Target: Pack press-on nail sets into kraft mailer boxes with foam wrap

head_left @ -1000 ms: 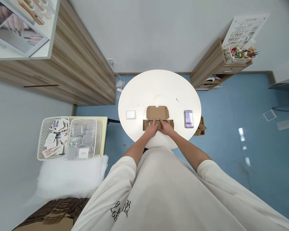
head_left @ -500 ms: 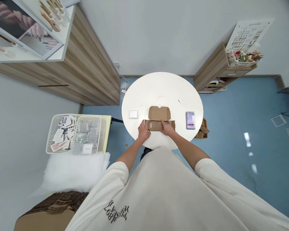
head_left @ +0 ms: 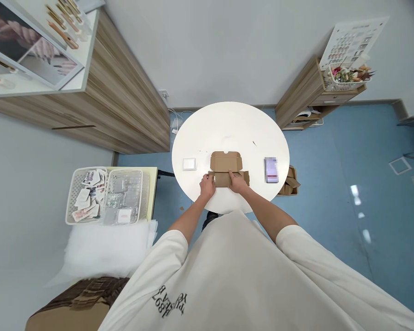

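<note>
A brown cardboard box (head_left: 222, 179) lies partly folded on the white round table (head_left: 224, 124), close to my body. Its lid panel (head_left: 226, 162) is laid back flat, away from me, with a small notch in the far edge. My left hand (head_left: 207, 185) grips the left end of the box, fingers bent around the side flap. At the right part of the box, my right hand (head_left: 238, 182) holds the near wall, thumb laid over the inside. A side flap at the right end sticks outward beyond that hand.
On the table, a small white square case (head_left: 189, 164) lies left and a phone-like item with a purple, blurred face (head_left: 271, 169) lies right. A carton of cardboard pieces (head_left: 290, 181) stands beyond the right edge. White baskets (head_left: 124, 174) sit on a side table at left.
My left hand has moved from the middle of the box to its left end and closed around the flap there. My right hand has stayed at the right part.
</note>
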Motion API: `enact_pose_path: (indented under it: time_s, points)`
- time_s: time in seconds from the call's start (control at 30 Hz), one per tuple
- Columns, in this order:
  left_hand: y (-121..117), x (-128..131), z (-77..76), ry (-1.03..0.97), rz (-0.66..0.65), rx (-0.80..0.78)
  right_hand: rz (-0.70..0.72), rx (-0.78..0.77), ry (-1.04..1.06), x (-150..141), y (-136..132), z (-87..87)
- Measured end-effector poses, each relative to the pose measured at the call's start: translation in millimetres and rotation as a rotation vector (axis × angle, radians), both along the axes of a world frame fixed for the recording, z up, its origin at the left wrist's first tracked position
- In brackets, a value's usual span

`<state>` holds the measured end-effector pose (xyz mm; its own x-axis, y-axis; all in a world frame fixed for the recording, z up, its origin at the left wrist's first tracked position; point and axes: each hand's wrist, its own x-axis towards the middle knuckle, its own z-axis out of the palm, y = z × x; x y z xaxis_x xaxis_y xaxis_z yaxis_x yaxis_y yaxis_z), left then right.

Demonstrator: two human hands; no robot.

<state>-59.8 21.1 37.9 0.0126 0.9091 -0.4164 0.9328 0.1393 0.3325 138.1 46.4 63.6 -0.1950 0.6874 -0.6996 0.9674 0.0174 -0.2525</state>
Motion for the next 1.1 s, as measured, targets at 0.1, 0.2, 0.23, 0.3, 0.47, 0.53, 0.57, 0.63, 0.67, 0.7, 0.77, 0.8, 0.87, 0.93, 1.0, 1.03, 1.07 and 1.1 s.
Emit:
enact_pose_path:
  time_s: [0.1,0.2,0.23,0.3,0.47,0.53,0.57,0.63,0.67,0.7,0.77,0.8,0.87,0.93,1.0,1.03,1.07,1.1]
  points:
    - [-2,1,5.7,-0.014,-0.048,-0.044,0.001,0.007,0.005,1,0,0.5]
    - [-7,5,12.8,-0.044,-0.153,-0.023,-0.001,0.009,0.012,1,-1,0.5]
    - [-10,7,14.9,-0.055,-0.189,-0.003,0.0,0.01,0.013,2,-1,0.3]
    - [-16,11,17.9,-0.07,-0.228,0.023,0.01,0.014,0.015,2,-1,-0.1]
    - [-25,19,18.3,-0.061,-0.225,-0.043,0.028,0.006,0.011,1,1,-1.1]
    - [-25,20,17.5,-0.035,-0.239,-0.056,0.026,0.003,0.009,1,1,-2.0]
    - [-24,20,17.4,-0.016,-0.249,-0.058,0.026,0.005,0.01,1,1,-2.6]
    - [-21,20,18.1,0.026,-0.265,-0.065,0.029,0.015,0.012,1,1,-4.4]
    - [-19,20,18.9,0.046,-0.274,-0.068,0.032,0.02,0.012,1,0,-5.3]
    - [-17,21,20.0,0.065,-0.284,-0.074,0.034,0.024,0.011,1,0,-6.1]
    - [-13,22,22.3,0.094,-0.311,-0.091,0.033,0.024,0.01,1,0,-7.3]
    - [-12,22,23.3,0.104,-0.326,-0.1,0.03,0.02,0.009,1,0,-7.5]
    - [-8,23,24.5,0.121,-0.353,-0.116,0.025,0.008,0.006,0,1,-7.2]
    - [-7,22,24.5,0.129,-0.361,-0.127,0.021,0.0,0.002,0,2,-6.3]
    - [-8,21,23.7,0.133,-0.359,-0.13,0.017,-0.006,-0.001,-1,4,-5.3]
    - [-9,20,23.3,0.138,-0.36,-0.129,0.014,-0.008,-0.003,-1,4,-4.9]
    - [-10,19,22.8,0.149,-0.366,-0.126,0.013,-0.009,-0.003,-1,5,-4.6]
    - [-11,18,22.5,0.165,-0.379,-0.119,0.013,-0.01,-0.004,-1,5,-4.4]
